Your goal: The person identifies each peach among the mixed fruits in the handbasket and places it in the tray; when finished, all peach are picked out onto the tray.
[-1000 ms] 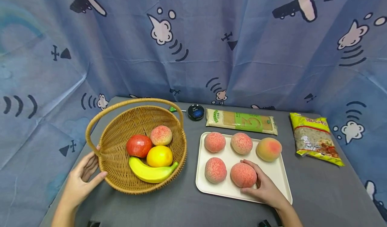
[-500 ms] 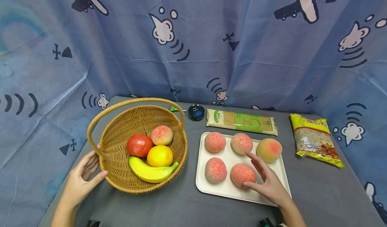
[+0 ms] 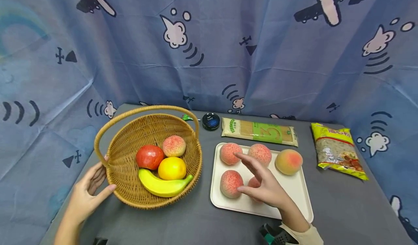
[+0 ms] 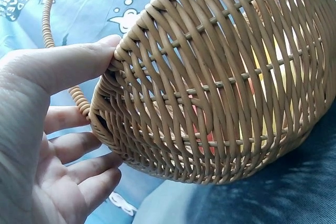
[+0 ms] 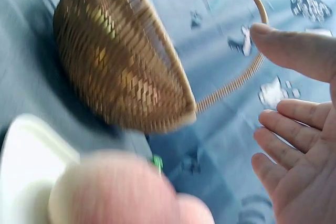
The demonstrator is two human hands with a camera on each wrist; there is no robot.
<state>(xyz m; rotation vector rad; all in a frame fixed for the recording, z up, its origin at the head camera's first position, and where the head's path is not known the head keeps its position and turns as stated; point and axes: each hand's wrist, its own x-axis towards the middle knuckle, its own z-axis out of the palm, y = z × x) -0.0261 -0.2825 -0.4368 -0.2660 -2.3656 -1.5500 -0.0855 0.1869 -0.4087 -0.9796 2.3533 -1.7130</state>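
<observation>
My left hand [image 3: 85, 196] touches the left side of a wicker basket [image 3: 125, 165], thumb and fingers extended against its rim near the handle's base. Inside the basket lie a banana [image 3: 163, 186], an orange [image 3: 172, 169], a round red fruit [image 3: 149, 157] and a peach [image 3: 174, 146]. Over a cream tray [image 3: 294, 190] hovers my right hand [image 3: 269, 189], spread and holding nothing. Its thumb tip appears close to the front-left peach [image 3: 231, 184]; contact is unclear. Several peaches sit on the tray, and the front-middle peach [image 3: 254, 183] is partly hidden by that hand.
Behind the tray lies a pasta packet [image 3: 259, 131], with a dark tuna tin [image 3: 210, 121] to its left. A yellow bag [image 3: 339, 150] rests at the right of the grey table [image 3: 183, 225]. A printed curtain [image 3: 209, 63] hangs behind.
My right hand has let go of the front-middle peach, drawn back from it, then moved left over the tray. The left hand and basket have stayed where they were.
</observation>
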